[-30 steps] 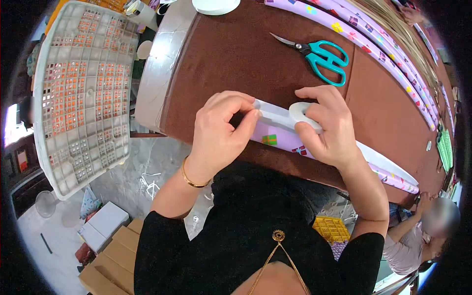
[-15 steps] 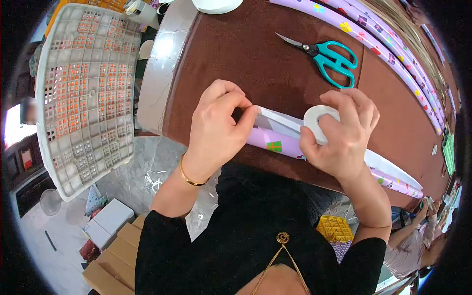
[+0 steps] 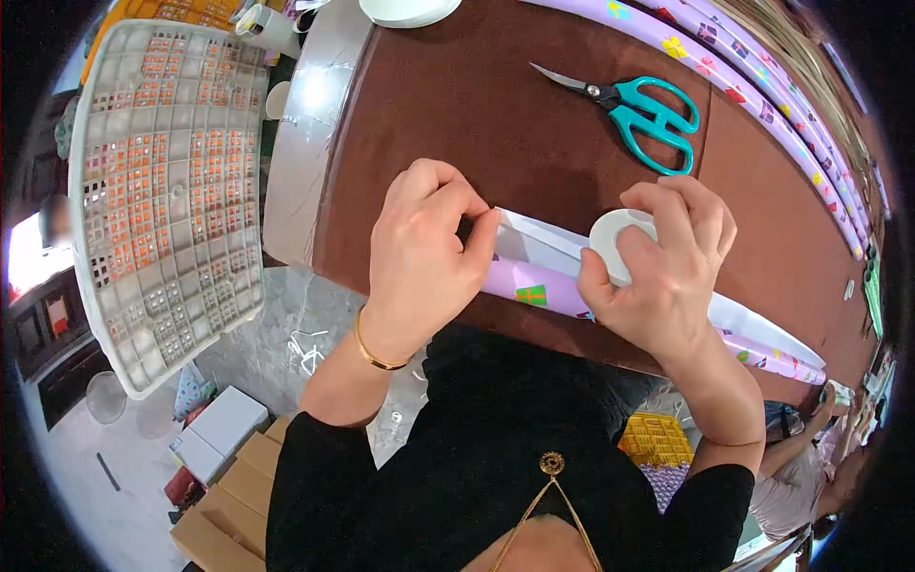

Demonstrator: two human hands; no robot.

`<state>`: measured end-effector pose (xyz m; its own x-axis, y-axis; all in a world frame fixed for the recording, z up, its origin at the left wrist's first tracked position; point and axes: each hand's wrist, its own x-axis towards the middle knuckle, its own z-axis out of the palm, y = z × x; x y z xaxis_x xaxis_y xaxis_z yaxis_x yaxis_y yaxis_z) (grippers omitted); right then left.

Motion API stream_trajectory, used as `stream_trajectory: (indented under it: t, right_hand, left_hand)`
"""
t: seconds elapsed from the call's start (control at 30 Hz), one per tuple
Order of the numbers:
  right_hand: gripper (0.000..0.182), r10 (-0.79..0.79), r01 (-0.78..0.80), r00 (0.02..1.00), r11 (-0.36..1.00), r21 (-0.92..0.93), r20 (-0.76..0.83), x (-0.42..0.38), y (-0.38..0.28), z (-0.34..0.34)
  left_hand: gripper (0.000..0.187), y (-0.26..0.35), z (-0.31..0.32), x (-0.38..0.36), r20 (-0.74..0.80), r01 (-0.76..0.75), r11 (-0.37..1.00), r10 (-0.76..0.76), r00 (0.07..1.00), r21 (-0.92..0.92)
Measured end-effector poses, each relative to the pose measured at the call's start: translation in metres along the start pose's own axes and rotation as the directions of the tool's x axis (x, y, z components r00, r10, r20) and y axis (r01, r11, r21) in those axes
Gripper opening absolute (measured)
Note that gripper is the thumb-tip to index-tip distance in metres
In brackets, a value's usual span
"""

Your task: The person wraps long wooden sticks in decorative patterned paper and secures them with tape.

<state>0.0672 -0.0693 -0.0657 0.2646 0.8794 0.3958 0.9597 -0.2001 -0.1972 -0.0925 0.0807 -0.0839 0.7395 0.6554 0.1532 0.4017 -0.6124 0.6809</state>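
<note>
My left hand (image 3: pixel 427 255) pinches the left end of a white strip of tape (image 3: pixel 538 231) between thumb and fingertips. The strip runs along the edge of a purple gift-patterned wrapping paper (image 3: pixel 519 278), partly rolled with its white inside showing. In my right hand (image 3: pixel 667 262) is a white roll of tape (image 3: pixel 610 231), held by thumb and fingers, from which the strip comes. Beyond the hands lie teal-handled scissors (image 3: pixel 656 124), blades apart, pointing left.
Several purple patterned rolls (image 3: pixel 753 100) lie along the far right of the brown table (image 3: pixel 457 114). A white round object (image 3: pixel 410 8) sits at the far edge. Left of the table stands a white plastic crate (image 3: pixel 176 200). Cardboard boxes (image 3: pixel 233 510) are on the floor. Another person's sleeve (image 3: pixel 791 491) shows at right.
The view has shifted slightly. Both hands keep nearly the same hold on the tape and the roll; no clear movement of the paper shows.
</note>
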Motion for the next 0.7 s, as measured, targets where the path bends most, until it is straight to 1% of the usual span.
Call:
stream_trajectory:
  t: [0.07,0.13,0.27,0.33,0.47,0.53,0.7]
  right_hand:
    - [0.022,0.006,-0.006,1.000,1.000,-0.005,-0.001,0.0005,-0.0006,0.0000]
    - [0.022,0.010,-0.010,1.000,1.000,0.000,0.001,0.0007,-0.0006,0.0001]
    - [0.022,0.018,-0.018,1.000,1.000,0.007,0.004,0.0010,-0.0012,0.0002]
    - [0.022,0.018,-0.018,1.000,1.000,0.007,0.006,0.0008,-0.0010,0.0001]
    - [0.022,0.021,-0.021,1.000,1.000,0.010,0.011,0.0011,-0.0010,0.0000]
    - [0.022,0.021,-0.021,1.000,1.000,0.009,0.013,0.0012,-0.0010,-0.0001]
    - [0.021,0.017,-0.017,1.000,1.000,0.008,0.002,0.0004,-0.0004,0.0009]
  left_hand:
    - [0.013,0.0009,0.0001,0.0006,0.008,0.029,0.999,-0.029,1.000,-0.012]
    - [0.013,0.0005,0.0000,0.0011,0.005,-0.002,0.999,0.002,1.000,0.033]
    - [0.013,0.0004,0.0011,0.0017,0.017,0.004,1.000,-0.004,1.000,0.030]
    - [0.013,0.0013,0.0013,0.0016,0.001,-0.027,0.997,0.027,1.000,0.073]
    - [0.014,0.0030,0.0025,0.0014,0.007,-0.027,0.998,0.027,1.000,0.064]
    - [0.016,0.0060,0.0030,0.0017,-0.017,-0.065,0.989,0.068,0.998,0.132]
    - [0.015,0.0065,0.0035,0.0013,0.016,-0.062,0.985,0.060,0.998,0.161]
